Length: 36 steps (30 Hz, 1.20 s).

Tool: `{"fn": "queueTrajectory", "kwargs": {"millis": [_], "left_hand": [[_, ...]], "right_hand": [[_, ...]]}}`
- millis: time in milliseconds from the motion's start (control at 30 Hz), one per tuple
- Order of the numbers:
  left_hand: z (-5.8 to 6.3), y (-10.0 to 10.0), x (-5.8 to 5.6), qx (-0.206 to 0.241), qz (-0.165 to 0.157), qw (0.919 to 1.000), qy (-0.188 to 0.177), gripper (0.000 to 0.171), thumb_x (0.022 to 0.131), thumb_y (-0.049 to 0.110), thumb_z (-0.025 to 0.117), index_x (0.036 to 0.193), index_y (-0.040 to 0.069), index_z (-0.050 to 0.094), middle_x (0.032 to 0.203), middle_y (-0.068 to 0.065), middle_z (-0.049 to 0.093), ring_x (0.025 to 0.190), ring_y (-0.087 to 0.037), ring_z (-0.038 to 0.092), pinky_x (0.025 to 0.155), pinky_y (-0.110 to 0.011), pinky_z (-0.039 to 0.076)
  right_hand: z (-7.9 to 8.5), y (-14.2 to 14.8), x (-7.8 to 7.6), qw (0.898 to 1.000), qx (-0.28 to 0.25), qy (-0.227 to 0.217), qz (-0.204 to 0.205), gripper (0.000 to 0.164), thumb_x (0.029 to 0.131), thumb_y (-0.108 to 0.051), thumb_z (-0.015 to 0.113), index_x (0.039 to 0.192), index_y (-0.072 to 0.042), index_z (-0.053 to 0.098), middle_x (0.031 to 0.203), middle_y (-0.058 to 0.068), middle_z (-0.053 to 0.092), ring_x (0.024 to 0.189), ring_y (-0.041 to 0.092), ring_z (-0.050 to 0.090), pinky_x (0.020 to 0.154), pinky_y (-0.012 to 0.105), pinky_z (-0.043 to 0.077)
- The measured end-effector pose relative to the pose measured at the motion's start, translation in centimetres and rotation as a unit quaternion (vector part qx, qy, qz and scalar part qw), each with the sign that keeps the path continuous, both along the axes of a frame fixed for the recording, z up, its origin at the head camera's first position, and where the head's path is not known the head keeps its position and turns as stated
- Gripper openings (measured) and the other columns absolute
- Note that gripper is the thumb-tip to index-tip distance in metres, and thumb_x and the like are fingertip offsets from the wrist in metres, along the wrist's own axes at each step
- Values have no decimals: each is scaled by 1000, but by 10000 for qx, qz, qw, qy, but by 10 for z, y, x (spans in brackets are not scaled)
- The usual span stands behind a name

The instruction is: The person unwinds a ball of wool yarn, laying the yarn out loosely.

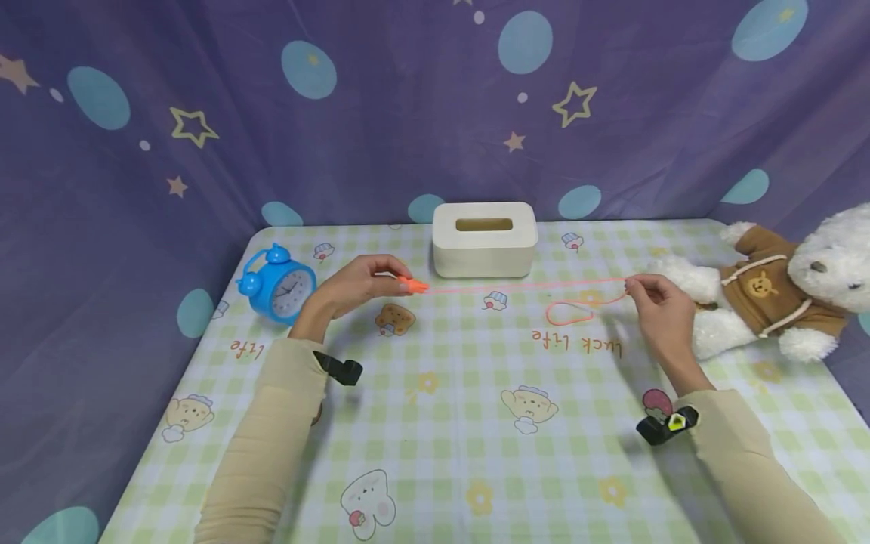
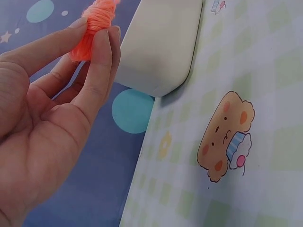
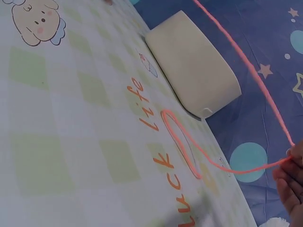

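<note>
My left hand (image 1: 360, 285) pinches a small wound bundle of orange yarn (image 2: 98, 21) between thumb and fingers, above the table. From the bundle a strand of yarn (image 1: 526, 286) runs straight and taut across to my right hand (image 1: 662, 313). The right thumb and fingertips pinch that strand near its end. Past the right fingers, the loose tail (image 3: 182, 146) hangs down and curls into a narrow loop on the tablecloth. In the right wrist view only part of the right hand (image 3: 291, 182) shows, at the right edge.
A cream tissue box (image 1: 484, 261) stands at the back of the table, behind the strand. The blue alarm clock (image 1: 282, 287) is left of my left hand. On the right, a white teddy bear (image 1: 768, 291) in a brown hoodie lies beside my right hand. A checked tablecloth (image 1: 435, 438) covers the table.
</note>
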<state>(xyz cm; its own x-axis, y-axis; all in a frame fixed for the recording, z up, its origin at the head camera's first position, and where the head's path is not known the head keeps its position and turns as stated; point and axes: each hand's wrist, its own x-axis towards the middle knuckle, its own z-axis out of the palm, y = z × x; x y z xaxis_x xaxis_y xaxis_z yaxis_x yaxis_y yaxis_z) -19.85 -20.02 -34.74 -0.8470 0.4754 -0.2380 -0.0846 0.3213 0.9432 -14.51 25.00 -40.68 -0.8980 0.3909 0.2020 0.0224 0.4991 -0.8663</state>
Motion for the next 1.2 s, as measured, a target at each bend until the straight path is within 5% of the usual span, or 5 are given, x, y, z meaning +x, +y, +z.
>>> {"fn": "queueTrajectory", "kwargs": {"millis": [300,567,767,1200], "left_hand": [[1,-1,-1,85,41,10000,1,26,88,18,70,111,9,63,121,-7,57,103,-22,61,99,-41,47],[0,4,-2,217,49,9998,-17,30,89,17,68,116,6,62,115,-9,64,101,-22,65,95,-37,51],[0,10,-2,131,85,9998,138,29,87,18,72,113,8,64,109,-7,68,106,-29,62,101,-44,46],[4,22,-2,158,-61,9994,301,27,85,20,73,107,7,65,109,-7,69,106,-25,63,97,-40,50]], "right_hand": [[-5,3,3,9982,359,-423,231,38,94,-41,59,106,-5,68,75,-29,56,74,-8,56,64,10,43],[-12,0,2,9917,768,-702,756,38,96,-40,55,108,-6,67,99,11,70,75,-7,54,64,13,44],[-15,-6,3,9803,1108,-1133,1180,40,98,-42,50,111,-7,66,101,15,69,82,16,62,69,28,47],[-15,-15,-2,9843,1142,-756,1117,28,98,-26,54,111,-3,64,108,18,67,98,31,64,85,45,51]]}}
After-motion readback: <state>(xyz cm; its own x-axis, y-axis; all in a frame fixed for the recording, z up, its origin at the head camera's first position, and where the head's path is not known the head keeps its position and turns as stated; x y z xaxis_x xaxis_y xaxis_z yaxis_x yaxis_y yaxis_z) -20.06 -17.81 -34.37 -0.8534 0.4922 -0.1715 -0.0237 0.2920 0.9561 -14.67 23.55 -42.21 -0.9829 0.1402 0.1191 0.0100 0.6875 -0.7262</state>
